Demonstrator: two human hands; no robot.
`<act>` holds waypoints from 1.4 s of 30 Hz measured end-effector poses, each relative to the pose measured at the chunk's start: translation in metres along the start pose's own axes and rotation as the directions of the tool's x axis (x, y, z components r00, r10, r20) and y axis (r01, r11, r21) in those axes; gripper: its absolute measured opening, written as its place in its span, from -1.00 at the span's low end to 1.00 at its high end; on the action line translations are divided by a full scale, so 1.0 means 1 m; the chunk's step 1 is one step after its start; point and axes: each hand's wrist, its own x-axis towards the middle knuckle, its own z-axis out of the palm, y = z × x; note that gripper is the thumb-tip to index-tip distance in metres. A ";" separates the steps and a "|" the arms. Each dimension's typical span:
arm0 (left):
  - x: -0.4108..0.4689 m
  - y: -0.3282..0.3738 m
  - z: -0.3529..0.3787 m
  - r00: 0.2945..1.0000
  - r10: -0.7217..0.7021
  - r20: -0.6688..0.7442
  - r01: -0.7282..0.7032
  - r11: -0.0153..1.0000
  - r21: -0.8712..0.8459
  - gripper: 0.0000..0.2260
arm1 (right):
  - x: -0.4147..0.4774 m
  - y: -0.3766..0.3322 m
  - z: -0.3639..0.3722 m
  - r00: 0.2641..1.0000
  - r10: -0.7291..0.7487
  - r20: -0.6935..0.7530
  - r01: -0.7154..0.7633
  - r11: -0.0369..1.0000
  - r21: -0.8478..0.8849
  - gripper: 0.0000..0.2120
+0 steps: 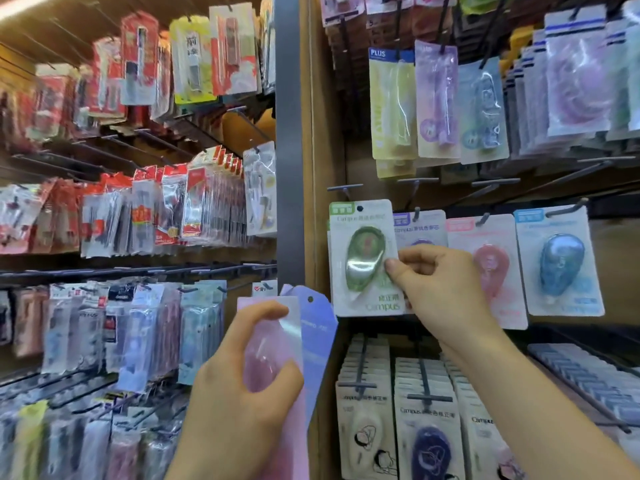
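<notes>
My right hand (436,289) pinches the right edge of a green correction tape pack (360,258) at the left end of a hook row on the wooden display wall. The hole at the pack's top sits just below a black hook (346,190). My left hand (242,386) grips a pink pack (273,344) with a purple-blue pack (318,337) fanned out behind it, low in the middle of the view.
Beside the green pack hang purple (419,226), pink (485,261) and blue (557,265) packs of the same kind. More packs fill the rows above and below. A dark post (287,133) divides this wall from crowded hooks of red packs on the left.
</notes>
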 end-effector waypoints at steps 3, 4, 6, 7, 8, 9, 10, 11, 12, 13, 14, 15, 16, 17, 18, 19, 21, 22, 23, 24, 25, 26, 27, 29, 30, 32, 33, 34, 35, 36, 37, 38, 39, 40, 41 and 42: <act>0.003 -0.005 -0.006 1.000 0.003 -0.005 -0.002 0.999 0.036 -0.45 | 0.012 0.003 0.012 0.999 -0.025 -0.027 0.023 0.996 -0.086 -0.89; 0.004 -0.006 -0.008 1.000 -0.002 0.002 0.002 1.000 0.008 -0.43 | 0.013 0.004 0.014 0.999 -0.034 -0.032 0.030 0.992 -0.121 -0.84; 0.007 -0.007 -0.008 0.999 -0.008 0.041 0.010 0.999 -0.050 -0.40 | 0.014 0.005 0.015 0.997 -0.060 -0.040 0.052 0.981 -0.189 -0.84; 0.008 -0.007 -0.008 0.998 -0.010 0.068 0.014 0.998 -0.057 -0.39 | 0.013 0.005 0.016 0.996 -0.075 -0.039 0.065 0.975 -0.213 -0.84; 0.010 -0.007 -0.008 0.996 -0.011 0.094 0.016 0.999 -0.047 -0.38 | 0.012 0.006 0.016 0.995 -0.090 -0.035 0.080 0.971 -0.227 -0.82; 0.011 -0.006 -0.007 0.993 -0.012 0.119 0.015 0.999 -0.030 -0.37 | 0.010 0.006 0.017 0.994 -0.103 -0.026 0.094 0.967 -0.237 -0.81; 0.013 -0.005 -0.006 0.990 -0.008 0.139 0.011 1.000 -0.019 -0.36 | 0.009 0.006 0.018 0.994 -0.110 -0.011 0.104 0.964 -0.247 -0.80; 0.014 -0.004 -0.005 0.989 -0.001 0.151 0.003 1.000 -0.016 -0.35 | 0.009 0.006 0.019 0.994 -0.107 0.008 0.105 0.962 -0.252 -0.79; 0.016 -0.003 -0.005 0.986 0.007 0.166 -0.003 1.000 -0.024 -0.35 | 0.009 0.005 0.020 0.995 -0.094 0.023 0.097 0.964 -0.246 -0.80; 0.017 -0.002 -0.004 0.983 0.015 0.183 -0.008 0.999 -0.038 -0.36 | 0.009 0.004 0.020 0.997 -0.071 0.034 0.077 0.971 -0.226 -0.81; 0.018 -0.001 -0.004 0.980 0.018 0.200 -0.007 0.998 -0.059 -0.37 | 0.010 0.002 0.020 0.998 -0.041 0.040 0.048 0.979 -0.198 -0.83; 0.019 -0.001 -0.003 0.976 0.020 0.216 -0.003 0.997 -0.080 -0.39 | 0.011 -0.001 0.020 0.999 -0.012 0.044 0.019 0.985 -0.169 -0.84; 0.020 0.000 -0.002 0.973 0.022 0.229 0.000 0.995 -0.097 -0.41 | 0.012 -0.004 0.021 0.999 0.007 0.045 0.000 0.989 -0.146 -0.85; 0.021 -0.001 -0.001 0.971 0.028 0.237 -0.001 0.994 -0.110 -0.41 | 0.014 -0.007 0.022 0.999 0.008 0.046 -0.001 0.991 -0.134 -0.85; 0.022 -0.001 -0.001 0.971 0.034 0.238 -0.006 0.993 -0.121 -0.41 | 0.015 -0.009 0.022 0.999 -0.004 0.046 0.010 0.990 -0.138 -0.85; 0.023 -0.002 -0.001 0.971 0.043 0.235 -0.013 0.992 -0.127 -0.41 | 0.016 -0.011 0.022 0.999 -0.017 0.044 0.024 0.988 -0.153 -0.85; 0.024 -0.003 -0.001 0.973 0.056 0.223 -0.024 0.990 -0.141 -0.41 | 0.017 -0.014 0.021 0.999 -0.024 0.031 0.029 0.987 -0.161 -0.85; 0.025 -0.003 -0.001 0.974 0.057 0.220 -0.024 0.989 -0.149 -0.40 | 0.017 -0.014 0.020 1.000 -0.018 0.024 0.021 0.988 -0.151 -0.85; 0.025 -0.003 -0.002 0.973 0.056 0.223 -0.021 0.988 -0.155 -0.40 | 0.016 -0.014 0.019 1.000 -0.010 0.017 0.012 0.990 -0.140 -0.84; 0.024 -0.002 -0.002 0.971 0.057 0.232 -0.020 0.988 -0.156 -0.41 | 0.014 -0.013 0.017 1.000 -0.002 0.010 0.003 0.992 -0.128 -0.83; 0.023 -0.002 -0.003 0.969 0.060 0.241 -0.023 0.988 -0.153 -0.41 | 0.013 -0.013 0.017 1.000 0.005 0.004 -0.005 0.994 -0.111 -0.82; 0.022 -0.001 -0.004 0.967 0.062 0.248 -0.025 0.988 -0.150 -0.41 | 0.011 -0.014 0.017 1.000 0.009 0.000 -0.009 0.996 -0.092 -0.81; 0.021 0.000 -0.004 0.966 0.065 0.251 -0.028 0.988 -0.150 -0.41 | 0.010 -0.014 0.017 1.000 0.008 -0.005 -0.008 0.997 -0.075 -0.81; 0.019 0.002 -0.006 0.965 0.072 0.251 -0.035 0.988 -0.150 -0.40 | 0.010 -0.015 0.018 1.000 -0.005 -0.016 0.004 0.998 -0.068 -0.82; 0.018 0.003 -0.008 0.965 0.073 0.250 -0.035 0.988 -0.152 -0.40 | 0.011 -0.017 0.019 1.000 -0.009 -0.015 0.008 0.997 -0.070 -0.83; 0.018 0.004 -0.011 0.965 0.070 0.251 -0.028 0.986 -0.165 -0.40 | 0.012 -0.020 0.020 1.000 0.005 -0.001 -0.005 0.999 -0.053 -0.84; 0.017 0.005 -0.012 0.965 0.070 0.253 -0.026 0.984 -0.175 -0.41 | 0.013 -0.020 0.021 1.000 0.028 0.010 -0.028 0.999 -0.030 -0.84; 0.017 0.006 -0.013 0.964 0.073 0.256 -0.026 0.983 -0.182 -0.42 | 0.013 -0.021 0.021 0.998 0.062 0.025 -0.062 0.998 0.003 -0.84; 0.017 0.008 -0.014 0.963 0.080 0.256 -0.032 0.982 -0.185 -0.42 | 0.013 -0.022 0.021 0.994 0.100 0.043 -0.102 0.994 0.040 -0.85; 0.016 0.009 -0.016 0.963 0.088 0.256 -0.041 0.982 -0.183 -0.42 | 0.013 -0.022 0.022 0.989 0.134 0.058 -0.138 0.987 0.080 -0.86; 0.015 0.011 -0.016 0.963 0.093 0.255 -0.047 0.983 -0.180 -0.42 | 0.013 -0.023 0.022 0.985 0.159 0.068 -0.167 0.979 0.120 -0.87; 0.014 0.013 -0.017 0.963 0.092 0.254 -0.048 0.984 -0.174 -0.42 | 0.014 -0.024 0.023 0.981 0.179 0.073 -0.189 0.970 0.154 -0.87; 0.013 0.015 -0.018 0.964 0.087 0.253 -0.046 0.985 -0.164 -0.41 | 0.014 -0.024 0.023 0.979 0.192 0.072 -0.202 0.964 0.175 -0.88; 0.012 0.018 -0.019 0.964 0.080 0.255 -0.041 0.988 -0.152 -0.41 | 0.013 -0.025 0.023 0.979 0.195 0.063 -0.203 0.963 0.178 -0.87; 0.011 0.022 -0.021 0.963 0.072 0.259 -0.035 0.989 -0.145 -0.40 | 0.013 -0.026 0.022 0.982 0.185 0.047 -0.190 0.968 0.166 -0.87; 0.011 0.025 -0.022 0.963 0.065 0.263 -0.028 0.989 -0.144 -0.40 | 0.013 -0.026 0.022 0.986 0.163 0.027 -0.165 0.976 0.142 -0.85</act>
